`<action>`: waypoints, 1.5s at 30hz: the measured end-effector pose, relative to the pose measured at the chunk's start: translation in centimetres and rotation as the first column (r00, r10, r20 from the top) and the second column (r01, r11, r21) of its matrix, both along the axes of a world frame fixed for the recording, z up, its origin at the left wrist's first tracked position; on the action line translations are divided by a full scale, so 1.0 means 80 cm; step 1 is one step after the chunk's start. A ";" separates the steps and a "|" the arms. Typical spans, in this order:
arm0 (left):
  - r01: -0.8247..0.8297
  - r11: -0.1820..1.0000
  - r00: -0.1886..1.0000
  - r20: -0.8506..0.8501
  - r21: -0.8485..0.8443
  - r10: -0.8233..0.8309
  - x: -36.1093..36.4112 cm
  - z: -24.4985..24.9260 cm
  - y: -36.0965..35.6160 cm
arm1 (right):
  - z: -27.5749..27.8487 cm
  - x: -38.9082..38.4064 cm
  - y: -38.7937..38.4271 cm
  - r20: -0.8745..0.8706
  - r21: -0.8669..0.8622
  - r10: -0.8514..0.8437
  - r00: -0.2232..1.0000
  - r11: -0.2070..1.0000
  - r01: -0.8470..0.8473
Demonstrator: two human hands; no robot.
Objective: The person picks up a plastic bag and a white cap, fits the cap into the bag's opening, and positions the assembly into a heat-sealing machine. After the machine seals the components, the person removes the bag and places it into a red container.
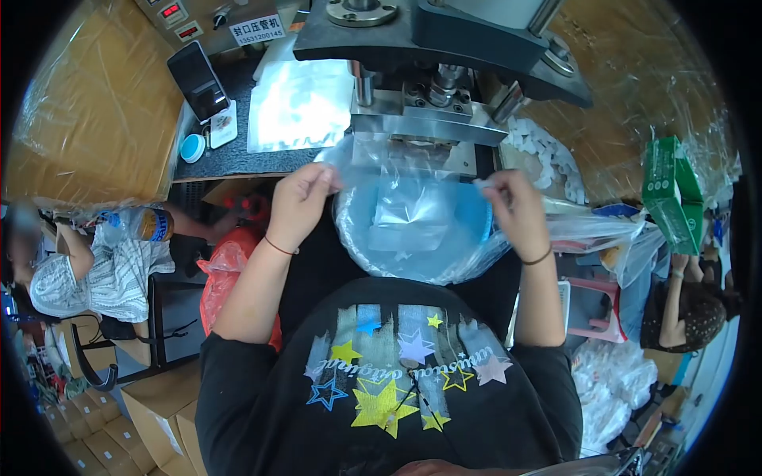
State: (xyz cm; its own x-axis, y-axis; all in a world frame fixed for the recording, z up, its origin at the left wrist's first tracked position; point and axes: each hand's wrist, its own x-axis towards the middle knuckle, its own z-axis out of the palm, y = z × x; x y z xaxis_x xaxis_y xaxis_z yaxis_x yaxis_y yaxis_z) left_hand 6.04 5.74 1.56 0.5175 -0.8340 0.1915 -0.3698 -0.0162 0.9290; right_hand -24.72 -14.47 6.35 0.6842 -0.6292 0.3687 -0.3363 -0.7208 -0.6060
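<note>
My left hand point(302, 200) is raised at the left of a blue basin point(474, 213) lined with clear plastic, thumb and fingers pinched together at the edge of a thin clear film. My right hand point(512, 208) is on the basin's right side, its fingertips pinching a small whitish piece. Between the hands, a clear plastic sheet point(413, 163) spans in front of the metal press point(429, 119). Clear flat bags point(409, 214) lie in the basin below. Whether both hands hold the same sheet cannot be made out.
Silvery bags point(298, 107), a phone point(198, 83) and a blue-lidded jar point(192, 148) lie on the bench at left. White pieces point(544, 155) are piled right of the press. A red bag point(226, 274) hangs at left. Two other people sit at the sides.
</note>
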 end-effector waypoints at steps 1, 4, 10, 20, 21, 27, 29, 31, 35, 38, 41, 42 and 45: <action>0.027 0.999 0.987 -0.156 -0.036 -0.033 -0.012 -0.001 -0.003 | -0.006 0.013 0.009 0.004 0.104 0.059 0.998 0.993 -0.059; 0.166 0.985 0.985 -0.061 0.052 -0.163 -0.045 0.021 -0.008 | 0.029 0.041 0.037 0.208 0.103 0.152 0.966 0.979 -0.176; 0.349 0.937 0.890 -0.315 0.003 -0.330 -0.103 0.027 -0.024 | 0.051 0.063 0.039 0.339 0.205 0.138 0.931 0.954 -0.217; 0.518 0.845 0.605 -0.643 -0.130 -0.470 -0.144 0.001 -0.037 | 0.053 0.026 0.026 0.286 0.274 0.004 0.958 0.958 -0.086; 0.514 0.848 0.613 -0.635 -0.132 -0.470 -0.147 0.000 -0.039 | 0.053 0.029 0.026 0.280 0.216 0.065 0.958 0.968 -0.129; 0.569 0.810 0.512 -0.711 -0.141 -0.483 -0.153 0.005 -0.038 | 0.061 0.008 0.018 0.024 0.119 0.210 0.978 0.970 -0.211; 0.609 0.781 0.460 -0.740 -0.140 -0.491 -0.155 0.006 -0.037 | 0.073 0.006 0.019 -0.076 0.106 0.289 0.954 0.954 -0.281; 0.637 0.761 0.415 -0.775 -0.126 -0.476 -0.156 0.008 -0.038 | 0.071 0.004 0.009 -0.100 0.119 0.339 0.936 0.938 -0.327; 0.640 0.762 0.393 -0.809 -0.101 -0.438 -0.160 0.005 -0.038 | 0.064 0.000 -0.006 -0.206 0.060 0.427 0.880 0.904 -0.424; 0.633 0.767 0.344 -0.847 -0.109 -0.405 -0.161 -0.003 -0.036 | 0.069 0.001 -0.003 -0.176 0.145 0.448 0.877 0.893 -0.427; 0.631 0.776 0.364 -0.874 -0.025 -0.324 -0.146 -0.005 -0.039 | 0.043 -0.024 -0.045 -0.236 -0.399 -0.067 0.970 0.916 -0.034; 0.603 0.798 0.398 -0.870 0.010 -0.290 -0.139 -0.007 -0.042 | 0.040 -0.034 -0.057 -0.357 -0.393 -0.294 0.887 0.909 0.143; 0.476 0.879 0.430 -0.872 0.000 -0.233 -0.106 -0.016 -0.057 | 0.022 -0.061 -0.094 -0.568 -0.309 -0.372 0.734 0.923 0.229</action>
